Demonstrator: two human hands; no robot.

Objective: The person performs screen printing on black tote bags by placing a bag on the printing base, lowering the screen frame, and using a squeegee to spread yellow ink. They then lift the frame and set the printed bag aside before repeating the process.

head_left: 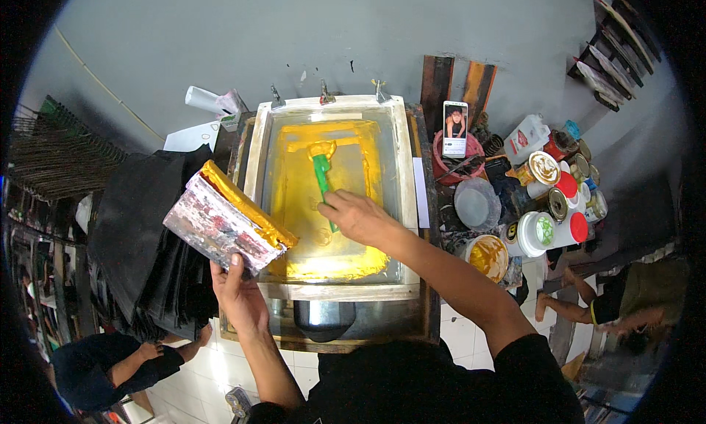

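In my left hand (pixel 239 295) is a wide squeegee (pixel 213 222), its paint-stained wooden body tilted and its upper edge thickly coated in yellow ink. I hold it by the lower edge, over the left side of a white-framed printing screen (pixel 254 181). Closed around the handle of a green spatula (pixel 321 175), my right hand (pixel 360 214) is over the middle of the mesh. The spatula's far end is covered in yellow ink (pixel 321 150). Yellow ink is smeared across the mesh and builds up along its near edge. I cannot tell whether the spatula touches the mesh.
Metal clamps (pixel 326 93) sit along the screen's far edge. At right stand a phone (pixel 455 130), an open tub of yellow ink (pixel 487 257) and several paint cans. Stacked black fabric (pixel 151 233) hangs at left. Other people sit at lower left (pixel 95 369) and right (pixel 636 295).
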